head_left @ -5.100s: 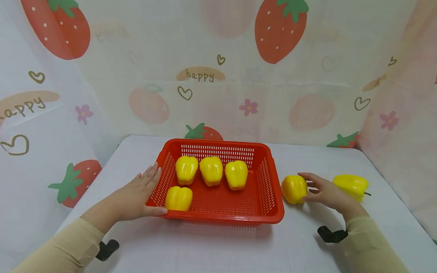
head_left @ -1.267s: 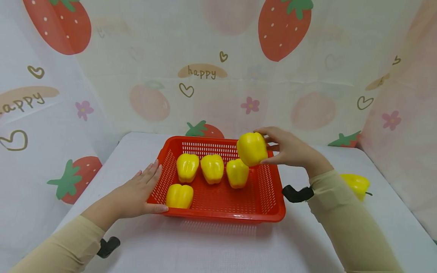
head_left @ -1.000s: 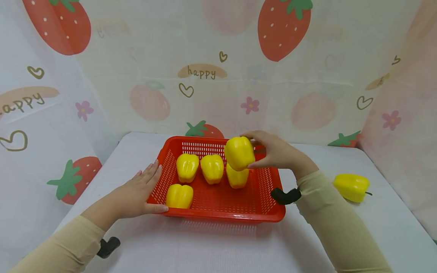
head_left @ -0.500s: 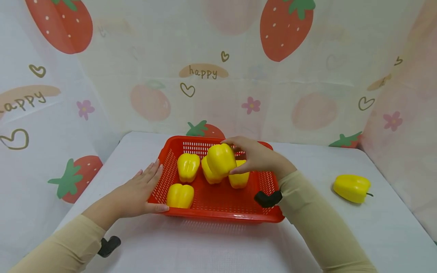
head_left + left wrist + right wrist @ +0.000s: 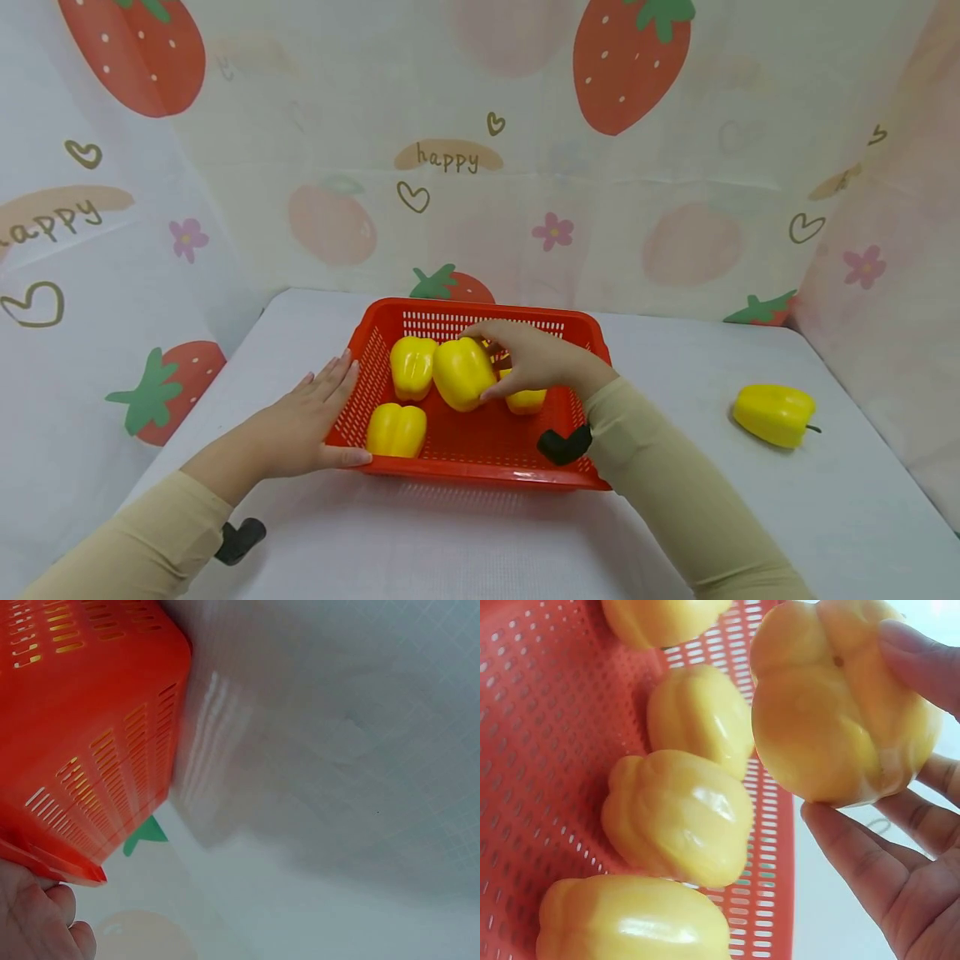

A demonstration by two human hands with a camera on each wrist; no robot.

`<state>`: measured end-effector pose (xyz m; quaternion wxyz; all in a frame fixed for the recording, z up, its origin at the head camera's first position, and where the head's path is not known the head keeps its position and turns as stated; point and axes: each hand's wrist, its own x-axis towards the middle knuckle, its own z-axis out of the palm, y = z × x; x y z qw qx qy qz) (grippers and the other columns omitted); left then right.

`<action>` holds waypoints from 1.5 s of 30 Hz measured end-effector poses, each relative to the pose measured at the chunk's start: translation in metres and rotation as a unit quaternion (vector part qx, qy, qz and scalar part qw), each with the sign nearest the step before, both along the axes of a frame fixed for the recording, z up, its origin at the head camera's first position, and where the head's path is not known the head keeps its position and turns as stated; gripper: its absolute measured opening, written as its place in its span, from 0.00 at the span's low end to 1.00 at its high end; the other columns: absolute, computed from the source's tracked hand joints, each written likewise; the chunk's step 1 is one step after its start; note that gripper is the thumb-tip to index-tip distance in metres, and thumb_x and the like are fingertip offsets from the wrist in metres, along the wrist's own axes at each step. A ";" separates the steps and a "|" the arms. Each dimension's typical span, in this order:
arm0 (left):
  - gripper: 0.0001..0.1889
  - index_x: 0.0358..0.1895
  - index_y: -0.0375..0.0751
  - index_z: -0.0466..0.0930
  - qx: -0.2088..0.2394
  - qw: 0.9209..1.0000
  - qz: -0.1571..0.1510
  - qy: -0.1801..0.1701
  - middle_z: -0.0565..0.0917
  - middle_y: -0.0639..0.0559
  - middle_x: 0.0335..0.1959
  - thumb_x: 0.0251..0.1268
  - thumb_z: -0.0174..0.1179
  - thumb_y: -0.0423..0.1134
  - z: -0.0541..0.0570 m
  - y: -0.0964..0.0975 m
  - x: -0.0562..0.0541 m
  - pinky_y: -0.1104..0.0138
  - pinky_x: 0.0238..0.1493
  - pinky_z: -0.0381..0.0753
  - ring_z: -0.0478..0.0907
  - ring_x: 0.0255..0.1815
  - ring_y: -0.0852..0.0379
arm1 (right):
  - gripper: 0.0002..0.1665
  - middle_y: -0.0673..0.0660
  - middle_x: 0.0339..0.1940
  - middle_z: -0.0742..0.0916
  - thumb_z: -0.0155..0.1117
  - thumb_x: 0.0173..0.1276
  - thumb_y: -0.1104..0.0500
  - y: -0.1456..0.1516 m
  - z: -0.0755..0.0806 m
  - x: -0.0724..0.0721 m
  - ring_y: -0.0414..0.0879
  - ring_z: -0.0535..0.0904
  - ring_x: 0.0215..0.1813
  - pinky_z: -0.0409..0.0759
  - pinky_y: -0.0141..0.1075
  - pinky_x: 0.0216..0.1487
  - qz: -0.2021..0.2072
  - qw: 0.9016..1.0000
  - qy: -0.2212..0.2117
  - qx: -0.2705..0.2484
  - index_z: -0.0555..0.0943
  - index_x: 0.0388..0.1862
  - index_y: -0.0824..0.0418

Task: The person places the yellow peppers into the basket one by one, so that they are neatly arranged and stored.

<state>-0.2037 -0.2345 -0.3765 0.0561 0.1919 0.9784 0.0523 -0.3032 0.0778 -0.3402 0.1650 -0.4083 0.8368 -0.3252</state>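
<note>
My right hand (image 5: pixel 536 358) grips a yellow bell pepper (image 5: pixel 462 375) over the middle of the red plastic basket (image 5: pixel 480 473), thumb and fingertips around its side. In the right wrist view that held pepper (image 5: pixel 840 712) shows its lobed end, close above others. Within the basket lie a back-left pepper (image 5: pixel 412 367), a front-left pepper (image 5: pixel 396 431) and a pepper partly behind my right hand (image 5: pixel 525 402); the held one covers another in the head view. My left hand (image 5: pixel 292 425) rests with straight fingers along the basket's left rim, thumb on the front corner.
One more yellow pepper (image 5: pixel 774 415) with a dark stem lies on the white table (image 5: pixel 675 517), right of the basket. A strawberry-print cloth (image 5: pixel 450 92) hangs behind and at both sides. Each wrist carries a black camera mount (image 5: pixel 564 446).
My right hand has picked the pepper off the table right of the basket, carried it left over the basket and lowered it toward the middle. The left hand stays on the rim.
</note>
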 end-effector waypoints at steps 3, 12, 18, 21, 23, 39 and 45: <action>0.63 0.72 0.35 0.40 0.001 1.000 0.000 -0.001 0.42 0.39 0.73 0.40 0.47 0.79 0.001 0.000 0.000 0.46 0.67 0.46 0.39 0.73 0.42 | 0.41 0.42 0.56 0.73 0.74 0.50 0.51 -0.003 -0.002 0.001 0.41 0.70 0.56 0.76 0.34 0.52 -0.002 1.000 0.002 0.011 0.67 0.62 0.47; 0.63 0.72 0.35 0.40 0.003 1.000 0.000 -0.001 0.42 0.39 0.73 0.39 0.48 0.79 0.001 0.000 0.000 0.46 0.67 0.47 0.40 0.73 0.42 | 0.41 0.43 0.53 0.74 0.75 0.48 0.49 -0.014 -0.008 0.002 0.40 0.70 0.54 0.77 0.37 0.51 -0.005 0.998 -0.004 0.062 0.68 0.61 0.45; 0.63 0.72 0.36 0.39 0.001 1.000 0.003 -0.004 0.41 0.40 0.73 0.39 0.47 0.79 0.000 0.000 -0.001 0.47 0.67 0.46 0.39 0.73 0.43 | 0.40 0.43 0.52 0.75 0.75 0.46 0.48 -0.017 -0.013 0.002 0.40 0.70 0.53 0.77 0.35 0.50 -0.013 0.994 0.001 0.106 0.69 0.59 0.45; 0.63 0.72 0.35 0.39 0.003 1.000 0.001 -0.003 0.41 0.40 0.73 0.40 0.47 0.79 0.000 0.000 -0.001 0.46 0.67 0.46 0.39 0.73 0.43 | 0.40 0.43 0.51 0.75 0.75 0.46 0.47 -0.018 -0.014 0.002 0.40 0.70 0.53 0.76 0.32 0.49 -0.013 0.992 0.000 0.125 0.69 0.59 0.45; 0.63 0.72 0.35 0.39 0.005 1.000 -0.001 -0.002 0.42 0.39 0.73 0.40 0.47 0.79 0.001 0.000 -0.001 0.46 0.67 0.46 0.39 0.73 0.42 | 0.41 0.42 0.51 0.75 0.75 0.46 0.47 -0.018 -0.016 0.002 0.40 0.70 0.53 0.76 0.32 0.49 -0.008 0.991 -0.007 0.133 0.69 0.60 0.45; 0.64 0.72 0.36 0.38 0.000 1.000 0.004 -0.008 0.41 0.40 0.73 0.39 0.47 0.80 -0.003 -0.001 -0.003 0.46 0.67 0.46 0.39 0.73 0.43 | 0.39 0.41 0.49 0.76 0.74 0.46 0.46 -0.022 -0.023 0.003 0.39 0.69 0.53 0.75 0.32 0.51 0.028 0.985 -0.022 0.168 0.70 0.59 0.45; 0.64 0.72 0.36 0.38 0.000 1.000 0.004 -0.007 0.42 0.40 0.73 0.39 0.47 0.80 -0.002 0.000 -0.002 0.46 0.67 0.46 0.40 0.73 0.42 | 0.37 0.40 0.46 0.76 0.75 0.45 0.45 -0.024 -0.027 0.004 0.40 0.69 0.52 0.74 0.32 0.51 0.040 0.981 -0.030 0.186 0.71 0.56 0.45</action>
